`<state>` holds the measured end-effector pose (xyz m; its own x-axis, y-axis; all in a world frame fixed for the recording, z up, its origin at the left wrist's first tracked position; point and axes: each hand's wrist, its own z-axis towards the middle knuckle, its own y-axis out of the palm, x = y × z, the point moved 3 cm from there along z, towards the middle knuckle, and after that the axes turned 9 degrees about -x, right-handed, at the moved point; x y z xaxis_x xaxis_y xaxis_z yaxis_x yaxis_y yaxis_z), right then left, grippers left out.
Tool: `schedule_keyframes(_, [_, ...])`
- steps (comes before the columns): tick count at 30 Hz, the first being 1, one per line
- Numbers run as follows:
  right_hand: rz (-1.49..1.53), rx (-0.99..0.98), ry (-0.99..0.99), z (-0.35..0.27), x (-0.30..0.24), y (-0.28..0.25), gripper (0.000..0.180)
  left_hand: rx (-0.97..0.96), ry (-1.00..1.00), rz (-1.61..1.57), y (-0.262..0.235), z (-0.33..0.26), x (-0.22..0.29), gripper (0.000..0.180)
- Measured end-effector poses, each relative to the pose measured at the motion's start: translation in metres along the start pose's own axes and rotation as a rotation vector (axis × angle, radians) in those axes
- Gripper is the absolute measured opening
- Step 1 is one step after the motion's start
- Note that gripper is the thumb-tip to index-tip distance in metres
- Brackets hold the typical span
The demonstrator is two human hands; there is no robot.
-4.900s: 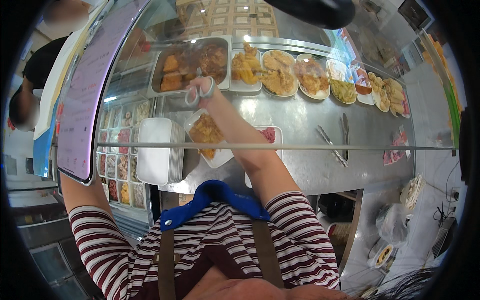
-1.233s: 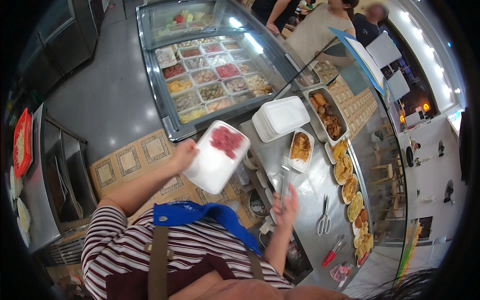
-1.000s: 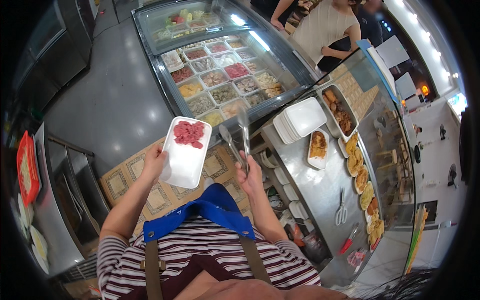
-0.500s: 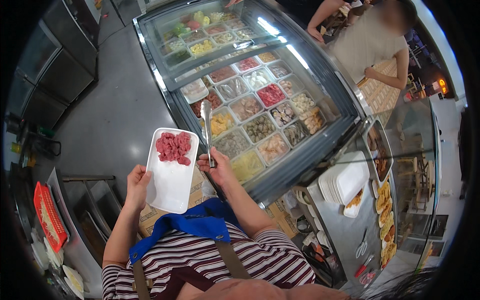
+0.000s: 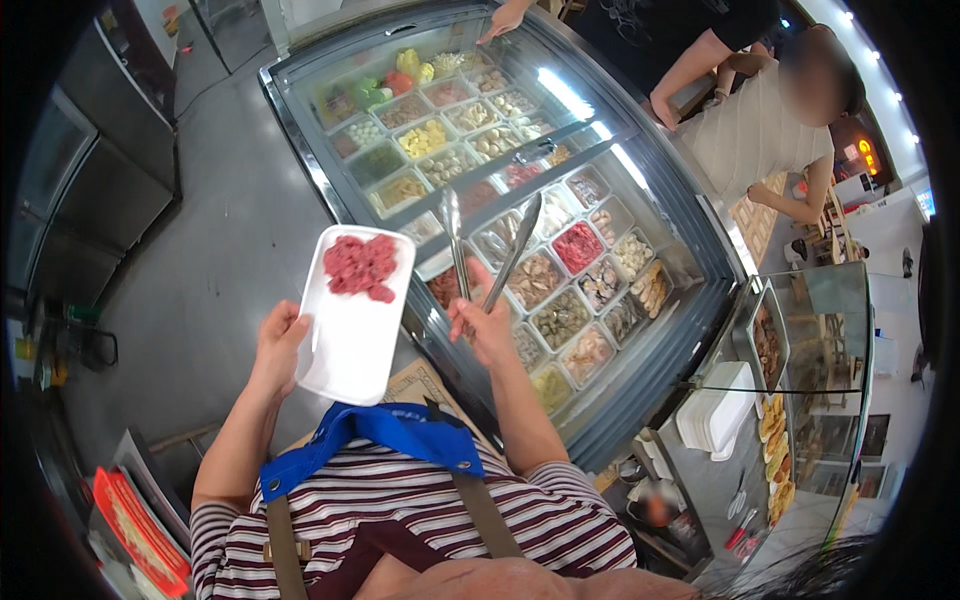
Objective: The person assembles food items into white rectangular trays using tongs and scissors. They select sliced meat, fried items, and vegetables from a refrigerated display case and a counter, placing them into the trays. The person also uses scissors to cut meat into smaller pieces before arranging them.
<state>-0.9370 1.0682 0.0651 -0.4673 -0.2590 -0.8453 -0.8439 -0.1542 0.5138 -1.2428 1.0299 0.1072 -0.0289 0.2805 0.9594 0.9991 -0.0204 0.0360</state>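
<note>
Right hand (image 5: 485,325) grip closed round the handle end of metal tongs (image 5: 490,250), the two arms spread in a V, tips up over the glass lid of the chest display case (image 5: 640,215). Left hand (image 5: 275,345) grip pinching the lower left edge of a white foam tray (image 5: 350,325), thumb on the rim, fingers under it; tray held level in the air, left of the tongs and apart from them, just beside the case's near edge. Small heap of red sliced meat (image 5: 360,265) lies at the tray's far end, rest of the tray bare. Under the tongs, rows of rectangular tubs (image 5: 560,320) with mixed foods, red, yellow, green and brown. Striped shirt and blue apron neck at the bottom of the view. Another person's hand (image 5: 505,15) rests on the case's far rim; a person in a light ribbed top (image 5: 750,130) stands at its right. Stack of white foam trays (image 5: 715,415) on the steel surface at lower right, well apart.
</note>
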Motion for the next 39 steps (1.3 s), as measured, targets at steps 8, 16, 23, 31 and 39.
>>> schedule_keyframes(8, [0.508,0.023,-0.081,0.135,0.045,0.102,0.031,-0.213,-0.006,0.022,-0.063,0.160,0.064,0.006])
schedule_keyframes(16, [0.583,0.173,-0.035,0.279,0.035,0.152,0.047,-0.423,-0.112,-0.039,-0.117,0.304,0.104,0.006])
schedule_keyframes(23, [0.330,0.143,0.050,0.416,0.036,0.174,0.031,-0.593,-0.620,-0.679,-0.164,0.427,0.123,0.071])
schedule_keyframes(31, [0.735,0.173,0.269,0.517,0.007,0.144,0.094,-0.607,-0.540,-0.792,-0.198,0.547,0.142,0.078])
schedule_keyframes(39, [0.773,0.128,-0.157,0.601,-0.017,0.130,0.043,-0.721,-0.556,-0.826,-0.232,0.674,0.163,0.080])
